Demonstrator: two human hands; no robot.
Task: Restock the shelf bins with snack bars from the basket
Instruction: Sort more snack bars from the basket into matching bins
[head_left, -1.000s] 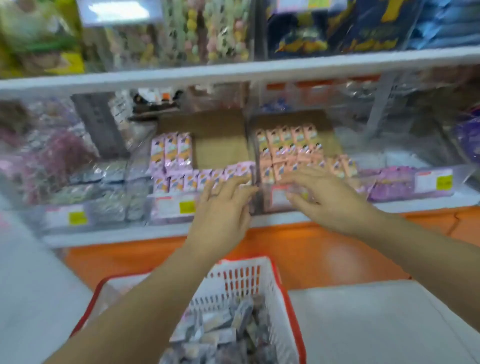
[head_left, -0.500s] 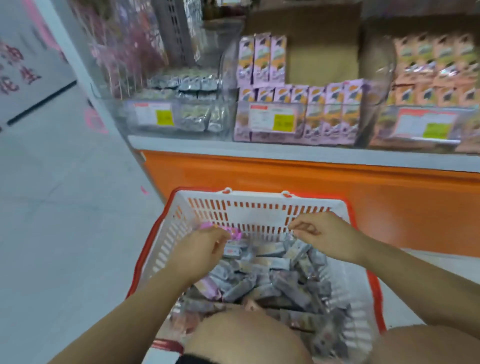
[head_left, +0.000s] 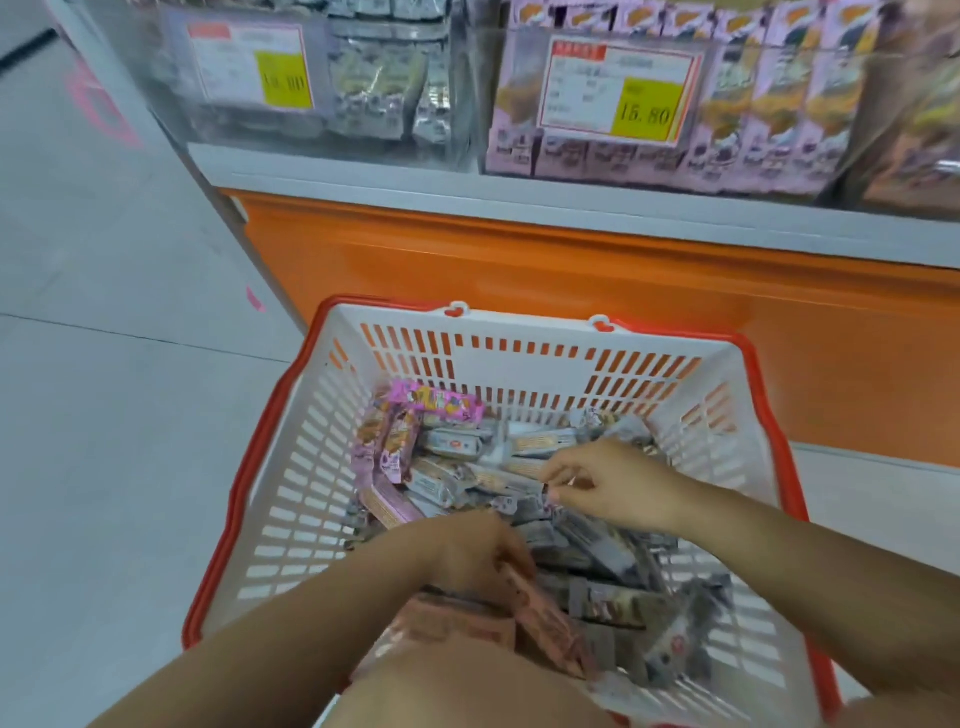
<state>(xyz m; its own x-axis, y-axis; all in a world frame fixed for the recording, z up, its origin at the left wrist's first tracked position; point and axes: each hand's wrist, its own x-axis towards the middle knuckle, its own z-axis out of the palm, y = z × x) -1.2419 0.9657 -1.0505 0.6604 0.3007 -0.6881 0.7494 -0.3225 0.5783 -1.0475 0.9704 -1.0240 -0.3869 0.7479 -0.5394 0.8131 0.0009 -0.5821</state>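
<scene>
A white basket with a red rim stands on the floor below the shelf. It holds several snack bars: grey ones in the middle, pink ones at the far left, salmon ones close to me. My left hand reaches down into the near part, its fingers curled over a salmon bar. My right hand hovers over the grey pile and pinches the end of a grey bar between thumb and fingers. Clear shelf bins above hold purple packs.
An orange panel fronts the shelf base right behind the basket. A second clear bin to the left holds silver packs. Yellow price tags hang on the bin fronts. Grey floor stretches away on the left. My knees crowd the bottom edge.
Both hands left the shelf bins and dropped into the basket as the view tilted down. Since half a second ago my left hand moved nearer to me, onto the salmon bars.
</scene>
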